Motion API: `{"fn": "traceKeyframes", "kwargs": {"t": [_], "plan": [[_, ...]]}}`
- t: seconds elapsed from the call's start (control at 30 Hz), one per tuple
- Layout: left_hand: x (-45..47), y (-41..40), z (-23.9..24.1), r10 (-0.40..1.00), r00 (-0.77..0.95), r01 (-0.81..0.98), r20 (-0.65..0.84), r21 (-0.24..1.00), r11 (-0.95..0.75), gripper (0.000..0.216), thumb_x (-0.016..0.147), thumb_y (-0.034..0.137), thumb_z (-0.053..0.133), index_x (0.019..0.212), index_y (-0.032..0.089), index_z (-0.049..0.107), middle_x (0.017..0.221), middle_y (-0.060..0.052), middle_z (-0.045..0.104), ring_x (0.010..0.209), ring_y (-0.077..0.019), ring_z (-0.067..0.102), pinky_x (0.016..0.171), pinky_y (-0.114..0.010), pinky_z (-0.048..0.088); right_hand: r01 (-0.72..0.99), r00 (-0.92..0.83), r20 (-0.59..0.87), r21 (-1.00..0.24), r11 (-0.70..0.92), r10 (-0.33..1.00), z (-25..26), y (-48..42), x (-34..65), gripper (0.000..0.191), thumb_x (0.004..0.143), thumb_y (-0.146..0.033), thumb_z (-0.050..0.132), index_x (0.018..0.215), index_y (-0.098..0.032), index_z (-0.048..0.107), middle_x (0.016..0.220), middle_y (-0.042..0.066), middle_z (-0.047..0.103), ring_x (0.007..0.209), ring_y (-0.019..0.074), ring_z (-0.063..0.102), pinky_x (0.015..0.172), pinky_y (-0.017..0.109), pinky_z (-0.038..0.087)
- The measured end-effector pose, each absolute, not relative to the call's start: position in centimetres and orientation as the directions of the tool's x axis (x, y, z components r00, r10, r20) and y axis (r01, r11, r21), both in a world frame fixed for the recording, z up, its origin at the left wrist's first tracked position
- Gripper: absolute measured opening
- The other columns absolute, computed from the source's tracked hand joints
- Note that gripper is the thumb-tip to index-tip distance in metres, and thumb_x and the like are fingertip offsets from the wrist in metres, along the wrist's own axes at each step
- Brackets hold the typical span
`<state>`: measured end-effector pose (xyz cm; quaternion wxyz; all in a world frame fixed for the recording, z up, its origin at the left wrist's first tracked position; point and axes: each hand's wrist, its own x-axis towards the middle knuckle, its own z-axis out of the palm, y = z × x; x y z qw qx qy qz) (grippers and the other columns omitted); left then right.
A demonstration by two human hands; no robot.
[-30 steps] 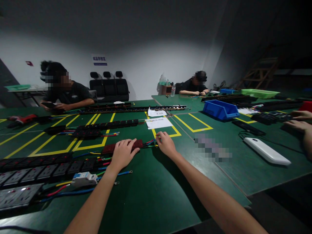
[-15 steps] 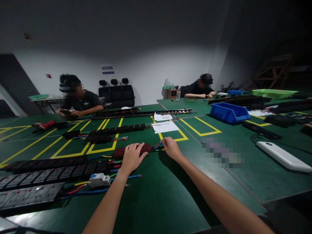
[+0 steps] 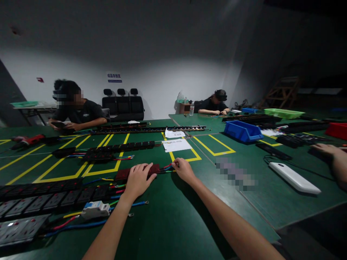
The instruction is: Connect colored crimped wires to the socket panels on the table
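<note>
A dark red strip [image 3: 123, 174] lies on the green table in front of me. My left hand [image 3: 141, 178] is laid over its right part, fingers across the top and thumb at the near side, gripping it. Red, blue and green wires [image 3: 166, 168] come out of the strip's right end. At their far ends my right hand [image 3: 183, 169] is closed in a pinch, its fingertips hiding the wire tips. Close by on the left, several black socket strips [image 3: 51, 202] lie in rows, and a white circuit breaker [image 3: 96, 209] is joined to coloured wires.
White paper sheets [image 3: 176, 145] lie beyond my right hand. Farther right are a blue bin [image 3: 242, 131], a white power bank [image 3: 294, 177] and another person's hand [image 3: 334, 157]. Two people sit across the table. A red power tool [image 3: 29, 141] lies at the far left.
The view has turned slightly right, so things sit farther left in it. Another person's hand shows more at the right edge. Both my hands keep their hold.
</note>
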<state>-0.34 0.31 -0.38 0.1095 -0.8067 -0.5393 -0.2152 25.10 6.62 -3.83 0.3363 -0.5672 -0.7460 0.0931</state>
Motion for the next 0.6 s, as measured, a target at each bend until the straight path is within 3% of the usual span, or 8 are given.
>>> {"fn": "traceKeyframes", "kwargs": {"t": [0.23, 0.6], "plan": [[-0.4, 0.6, -0.3, 0.828, 0.331, 0.920, 0.452, 0.042, -0.391, 0.051, 0.099, 0.054, 0.046, 0.139, 0.023, 0.057, 0.128, -0.013, 0.066, 0.121, -0.0311, 0.057, 0.102, -0.050, 0.041, 0.792, -0.113, 0.396, -0.518, 0.324, 0.911, -3.5, 6.7, 24.8, 0.024, 0.096, -0.031, 0.059, 0.115, -0.018, 0.067, 0.096, 0.007, 0.069, 0.091, 0.0203, 0.063, 0.079, 0.029, 0.044], [-0.3, 0.5, 0.0, 0.836, 0.331, 0.921, 0.437, 0.041, -0.386, 0.052, 0.099, 0.053, 0.046, 0.140, 0.021, 0.056, 0.130, -0.013, 0.065, 0.122, -0.0313, 0.056, 0.103, -0.051, 0.041, 0.774, -0.141, 0.412, -0.521, 0.359, 0.900, -2.4, 5.8, 24.6, 0.018, 0.098, -0.028, 0.057, 0.111, -0.020, 0.066, 0.100, 0.007, 0.067, 0.092, 0.0199, 0.062, 0.077, 0.029, 0.045]]}}
